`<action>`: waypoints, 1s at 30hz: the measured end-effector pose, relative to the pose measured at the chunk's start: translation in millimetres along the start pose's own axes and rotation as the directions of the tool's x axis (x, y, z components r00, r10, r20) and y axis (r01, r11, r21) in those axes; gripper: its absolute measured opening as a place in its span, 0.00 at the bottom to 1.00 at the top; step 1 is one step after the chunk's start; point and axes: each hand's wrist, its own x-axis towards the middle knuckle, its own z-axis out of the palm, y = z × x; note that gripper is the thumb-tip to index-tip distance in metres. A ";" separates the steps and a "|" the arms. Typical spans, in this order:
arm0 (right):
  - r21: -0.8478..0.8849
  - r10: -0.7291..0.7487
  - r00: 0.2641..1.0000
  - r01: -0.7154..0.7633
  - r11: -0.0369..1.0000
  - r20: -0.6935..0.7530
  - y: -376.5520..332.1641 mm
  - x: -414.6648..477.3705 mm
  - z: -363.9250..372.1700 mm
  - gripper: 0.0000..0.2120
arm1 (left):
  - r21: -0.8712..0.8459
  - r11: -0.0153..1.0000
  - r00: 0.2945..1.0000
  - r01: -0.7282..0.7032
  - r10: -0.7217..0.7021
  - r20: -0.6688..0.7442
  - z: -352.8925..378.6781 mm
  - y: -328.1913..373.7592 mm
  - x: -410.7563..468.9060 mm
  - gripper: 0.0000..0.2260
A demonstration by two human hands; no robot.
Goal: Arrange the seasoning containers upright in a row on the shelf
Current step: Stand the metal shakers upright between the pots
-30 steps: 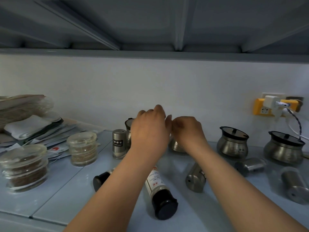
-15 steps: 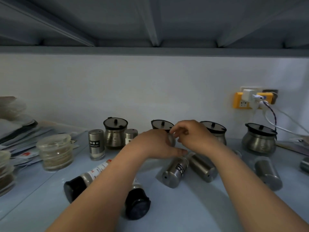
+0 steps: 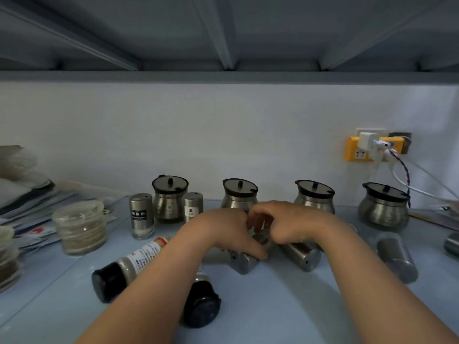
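Head view | left hand (image 3: pixel 223 232) fingers gripped a toppled shaker (image 3: pixel 242 263), a smooth brushed-steel cylinder | right hand (image 3: pixel 293 224) fingers curled over its far end, hold could not be told | beyond fingertips, round-bellied steel pots (image 3: pixel 239 197), black-lidded, stood against a white wall (image 3: pixel 223 132) | shelf (image 3: pixel 285 306) was glossy pale blue.

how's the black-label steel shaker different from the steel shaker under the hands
The black-label shaker stands upright; the shaker under the hands lies on its side. No hand touches the black-label shaker, while the left hand grips the shaker under the hands. Both are small steel cylinders.
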 end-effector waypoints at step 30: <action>0.386 0.031 0.847 0.209 0.899 -0.531 8.4 27.6 21.8 0.19 | -0.800 0.569 0.805 -0.191 -0.375 -0.459 -9.1 -29.2 14.5 0.19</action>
